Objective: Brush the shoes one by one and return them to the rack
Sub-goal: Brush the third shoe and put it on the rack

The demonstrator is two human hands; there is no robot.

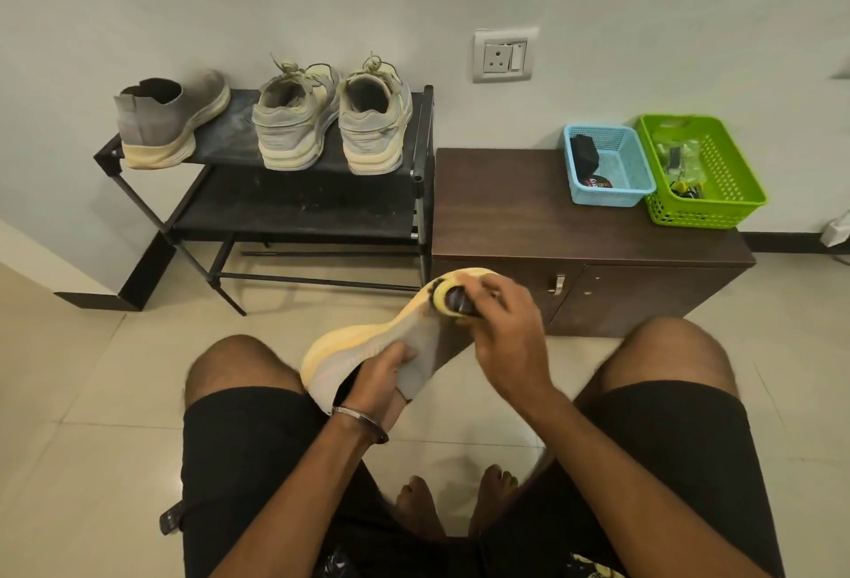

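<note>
Three shoes [294, 117] are set on the rack's [294, 214] top shelf, left of a cabinet [552, 218]. Two baskets [662, 168] are placed side by side on the cabinet's right; their contents cannot be identified.

L hand [384, 375] grips grey sock-style shoe [368, 347] at its collar, sole tilted up toward 11 o'clock. R hand [501, 324] holds dark brush [457, 301] against the toe. Black rack [294, 191] at 11 o'clock: matching grey shoe [170, 122] plus laced pair [331, 117] on top shelf. Brown cabinet [529, 218] at 1 o'clock w/ blue basket [611, 168] beside green basket [708, 172], touching.
</note>
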